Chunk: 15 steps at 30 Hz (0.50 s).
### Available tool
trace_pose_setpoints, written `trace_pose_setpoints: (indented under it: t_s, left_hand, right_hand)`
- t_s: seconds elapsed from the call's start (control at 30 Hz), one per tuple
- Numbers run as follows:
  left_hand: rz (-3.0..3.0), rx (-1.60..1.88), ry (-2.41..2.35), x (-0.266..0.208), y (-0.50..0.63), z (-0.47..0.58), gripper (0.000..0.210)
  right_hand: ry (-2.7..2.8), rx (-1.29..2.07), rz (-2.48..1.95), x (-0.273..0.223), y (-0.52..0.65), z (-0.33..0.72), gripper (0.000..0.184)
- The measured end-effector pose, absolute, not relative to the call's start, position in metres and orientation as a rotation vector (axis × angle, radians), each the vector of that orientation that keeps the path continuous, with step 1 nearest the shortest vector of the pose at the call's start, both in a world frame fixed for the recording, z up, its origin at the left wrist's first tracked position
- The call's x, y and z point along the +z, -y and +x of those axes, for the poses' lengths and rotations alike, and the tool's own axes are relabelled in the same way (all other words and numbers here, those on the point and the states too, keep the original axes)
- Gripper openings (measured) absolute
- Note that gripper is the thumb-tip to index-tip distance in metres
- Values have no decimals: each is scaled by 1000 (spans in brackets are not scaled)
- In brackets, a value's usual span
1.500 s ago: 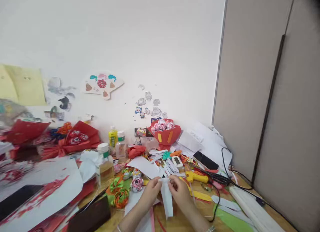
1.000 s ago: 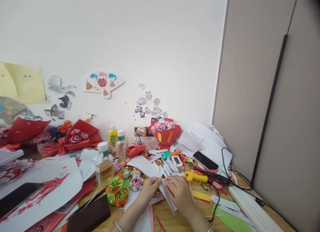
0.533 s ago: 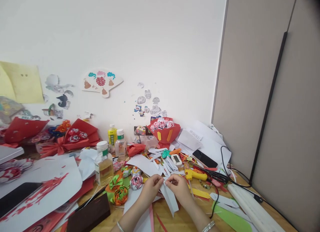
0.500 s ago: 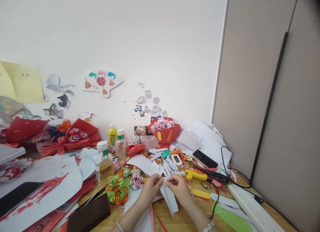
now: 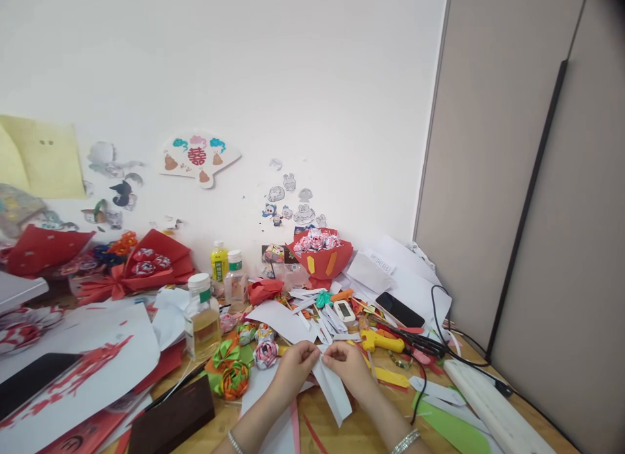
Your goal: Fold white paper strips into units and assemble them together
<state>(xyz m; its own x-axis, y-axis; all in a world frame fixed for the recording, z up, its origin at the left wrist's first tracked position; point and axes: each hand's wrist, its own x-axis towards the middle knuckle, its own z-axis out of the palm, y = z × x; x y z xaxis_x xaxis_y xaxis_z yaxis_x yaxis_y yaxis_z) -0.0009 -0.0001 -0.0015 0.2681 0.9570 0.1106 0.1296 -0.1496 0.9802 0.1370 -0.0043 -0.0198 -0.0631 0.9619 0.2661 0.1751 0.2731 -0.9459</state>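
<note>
A folded white paper strip (image 5: pixel 333 390) hangs from my fingers over the wooden table. My left hand (image 5: pixel 296 368) pinches its upper edge between thumb and fingertips. Close beside it, my right hand (image 5: pixel 347 368) pinches the same edge, with the thumbs nearly touching. Below the hands the paper slants down to the right, a crease along its length. To the left of my left hand lie a pink-and-white paper rose (image 5: pixel 266 354) and an orange-and-green paper flower (image 5: pixel 235 380). A yellow glue gun (image 5: pixel 381 340) lies just right of my right hand.
A red-wrapped bouquet (image 5: pixel 321 262) stands against the wall. A bottle of amber liquid (image 5: pixel 202 324) stands at left, near a brown box (image 5: pixel 172 415). Paper scraps (image 5: pixel 329 320), a phone (image 5: pixel 400 309), black cables (image 5: pixel 422 343) and a white power strip (image 5: pixel 495 402) crowd the right.
The lower end of the folded paper has swung slightly to the right. Both hands keep their pinch in nearly the same place, and the view has shifted a little.
</note>
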Motion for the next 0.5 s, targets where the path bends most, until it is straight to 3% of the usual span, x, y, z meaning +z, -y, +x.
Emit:
trace_pose_setpoints:
  t_s: [0.5]
  left_hand:
    - [1605, 1027, -1092, -6, -1, 0, 19]
  right_hand:
    - [1562, 840, -1136, -19, 6, 136, 11]
